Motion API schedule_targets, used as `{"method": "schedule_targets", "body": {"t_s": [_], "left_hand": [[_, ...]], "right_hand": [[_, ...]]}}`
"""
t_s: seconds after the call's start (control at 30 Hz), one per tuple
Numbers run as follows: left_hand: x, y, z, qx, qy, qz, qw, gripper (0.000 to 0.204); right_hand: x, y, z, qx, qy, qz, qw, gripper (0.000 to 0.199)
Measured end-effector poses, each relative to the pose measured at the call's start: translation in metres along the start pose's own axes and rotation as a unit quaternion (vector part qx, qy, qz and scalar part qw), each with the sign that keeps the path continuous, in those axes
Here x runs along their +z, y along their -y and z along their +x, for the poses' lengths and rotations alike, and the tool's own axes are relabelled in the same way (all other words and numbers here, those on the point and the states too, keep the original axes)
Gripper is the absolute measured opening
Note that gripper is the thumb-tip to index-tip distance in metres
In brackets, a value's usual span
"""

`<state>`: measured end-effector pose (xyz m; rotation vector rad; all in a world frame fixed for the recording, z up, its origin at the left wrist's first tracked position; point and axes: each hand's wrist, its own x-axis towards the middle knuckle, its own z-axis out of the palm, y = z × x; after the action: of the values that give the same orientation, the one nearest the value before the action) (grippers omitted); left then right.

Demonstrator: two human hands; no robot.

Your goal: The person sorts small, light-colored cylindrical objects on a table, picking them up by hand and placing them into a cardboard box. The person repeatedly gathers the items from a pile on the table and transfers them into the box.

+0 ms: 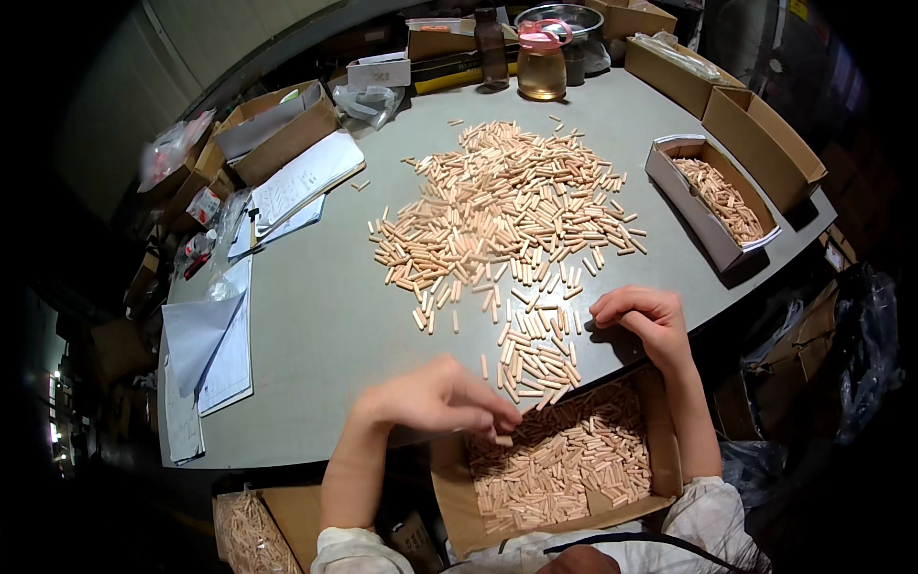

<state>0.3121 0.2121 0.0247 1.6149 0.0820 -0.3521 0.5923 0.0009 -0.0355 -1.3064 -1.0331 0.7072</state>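
Two hands worked; the left hand (pixel 442 397) pinched one wooden dowel (pixel 503 440) over the cardboard box (pixel 564 461); the right hand (pixel 639 314) curled loosely, fingertips on the dowel pile (pixel 507 215), holding nothing visible.

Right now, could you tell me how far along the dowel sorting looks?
Partly done: the cardboard box at the table edge already holds a deep layer of wooden dowels. In hand: the left hand pinches a dowel over that box, while the right hand rests by the nearest loose dowels. Left: the large dowel pile spread across the table.
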Motion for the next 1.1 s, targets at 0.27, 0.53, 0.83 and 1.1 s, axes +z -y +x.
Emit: {"method": "schedule_targets", "body": {"t_s": [0.27,0.53,0.83,1.1], "left_hand": [[-0.004,0.032,0.017,0.085,-0.406,-0.037,0.909,0.017],[-0.003,0.041,0.032,0.192,-0.418,0.322,0.828,0.025],[0.018,0.032,0.039,0.230,-0.200,0.408,0.861,0.053],[0.033,0.020,0.035,0.246,0.087,0.110,0.959,0.035]], "right_hand": [[0.013,0.008,0.008,-0.136,0.106,-0.233,0.957,0.044],[0.006,0.023,0.011,-0.087,0.240,-0.121,0.959,0.042],[0.015,0.013,0.011,-0.136,0.136,-0.203,0.960,0.042],[-0.004,0.016,0.020,-0.115,0.337,-0.033,0.934,0.028]]}}
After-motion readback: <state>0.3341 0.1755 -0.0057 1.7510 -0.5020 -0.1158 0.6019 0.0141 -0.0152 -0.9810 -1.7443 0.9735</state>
